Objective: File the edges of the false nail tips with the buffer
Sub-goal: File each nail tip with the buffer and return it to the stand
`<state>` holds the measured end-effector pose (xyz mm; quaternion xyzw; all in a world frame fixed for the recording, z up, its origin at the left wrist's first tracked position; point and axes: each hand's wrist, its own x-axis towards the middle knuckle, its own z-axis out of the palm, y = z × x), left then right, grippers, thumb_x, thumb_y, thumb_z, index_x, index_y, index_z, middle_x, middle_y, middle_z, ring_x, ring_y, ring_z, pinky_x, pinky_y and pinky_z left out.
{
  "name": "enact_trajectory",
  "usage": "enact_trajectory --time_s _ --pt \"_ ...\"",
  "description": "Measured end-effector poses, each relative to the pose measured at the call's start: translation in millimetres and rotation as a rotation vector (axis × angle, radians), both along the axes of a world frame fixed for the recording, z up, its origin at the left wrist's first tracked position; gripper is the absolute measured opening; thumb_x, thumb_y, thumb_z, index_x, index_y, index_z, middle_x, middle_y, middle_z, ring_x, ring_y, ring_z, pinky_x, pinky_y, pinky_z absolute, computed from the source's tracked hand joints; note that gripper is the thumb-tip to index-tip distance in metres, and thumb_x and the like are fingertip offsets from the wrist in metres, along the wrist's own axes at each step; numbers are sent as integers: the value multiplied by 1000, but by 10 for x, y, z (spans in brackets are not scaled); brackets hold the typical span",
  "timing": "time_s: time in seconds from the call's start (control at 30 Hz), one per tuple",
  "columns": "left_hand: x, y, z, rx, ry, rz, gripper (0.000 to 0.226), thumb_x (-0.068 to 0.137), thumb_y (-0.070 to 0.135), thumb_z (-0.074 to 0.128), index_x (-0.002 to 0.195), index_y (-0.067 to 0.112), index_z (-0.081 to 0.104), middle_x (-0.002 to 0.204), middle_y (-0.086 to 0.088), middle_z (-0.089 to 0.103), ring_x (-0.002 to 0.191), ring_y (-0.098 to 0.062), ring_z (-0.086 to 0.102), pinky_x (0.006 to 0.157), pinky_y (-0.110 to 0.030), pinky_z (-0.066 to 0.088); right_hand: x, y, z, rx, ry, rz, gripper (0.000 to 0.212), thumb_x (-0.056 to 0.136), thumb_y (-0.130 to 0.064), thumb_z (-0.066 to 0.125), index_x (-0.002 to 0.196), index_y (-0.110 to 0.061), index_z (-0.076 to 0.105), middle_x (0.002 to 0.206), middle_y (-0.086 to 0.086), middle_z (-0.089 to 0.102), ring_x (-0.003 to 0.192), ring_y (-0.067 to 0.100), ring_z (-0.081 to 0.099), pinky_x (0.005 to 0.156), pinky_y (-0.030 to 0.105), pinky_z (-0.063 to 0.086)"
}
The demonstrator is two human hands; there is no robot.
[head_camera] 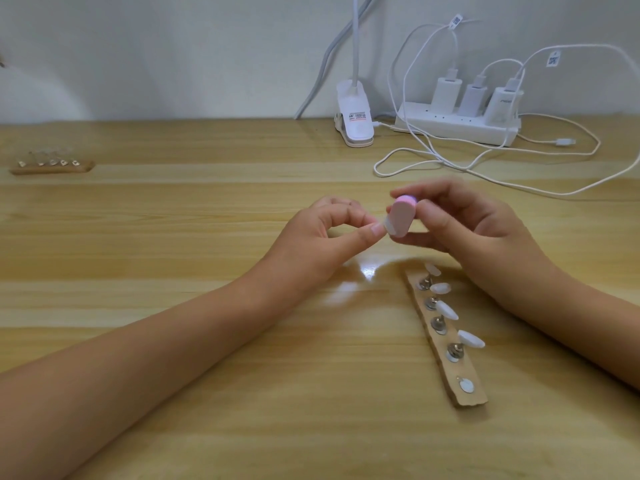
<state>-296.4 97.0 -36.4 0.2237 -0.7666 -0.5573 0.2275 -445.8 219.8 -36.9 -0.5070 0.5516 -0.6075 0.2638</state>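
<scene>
Right hand (485,233): gripped the pink buffer (506,216).
Left hand (322,233): pinched a false nail tip (491,226), touching the buffer.
Wooden strip (446,344): lay on bench (173,220).

Pink-and-white buffer (158,218) against one nail tip (145,226); four white tips (446,310) on wooden strip (447,370)

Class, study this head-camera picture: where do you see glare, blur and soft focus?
Head view: bright glare on the table just below the left hand; right hand and buffer slightly motion-blurred; far nail stand at left soft; near nail stand sharp.
</scene>
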Motion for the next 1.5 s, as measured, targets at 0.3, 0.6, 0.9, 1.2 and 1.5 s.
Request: enact_trajectory --time_s 0.3,0.6,0.9,1.2,1.5 --pt "2 16 17 4 -4 3 7 87 26 70 80 25 71 100 13 53 81 -7 50 68 -2 37 -5 7 -11 10 49 10 24 92 -16 54 111 -12 67 111 5 72 105 13 68 94 28 54" --pt "-1 16 12 5 14 -6 5 86 23 70 82 21 72 100 12 53 78 -4 49 66 0 37 7 8 2 -22 29 39 24 93 -14 51 112 -10 64 107 -2 70 106 10 66 96 31 54" --pt "-3 23 15 2 29 -25 7 86 22 70 80 24 71 100 11 53 81 -1 51 67 -1 38 -9 15 -6 38 29 47 23 92 -15 51 111 -13 65 105 -4 72 103 7 67 88 20 53" --pt "-3 11 -2 4 32 -22 4 86 22 71 82 23 72 98 12 53 80 3 53 66 -3 41 -5 9 -7 31 27 51 24 92 -16 51 112 -12 64 105 -3 71 105 9 67 90 22 54" --pt "-16 6 -5 -3 23 -22 5 86 21 70 86 18 74 98 11 53 85 4 52 70 -3 40 -2 7 -9 29 22 44 23 94 -13 51 111 -11 65 103 -2 71 104 9 67 92 21 52"
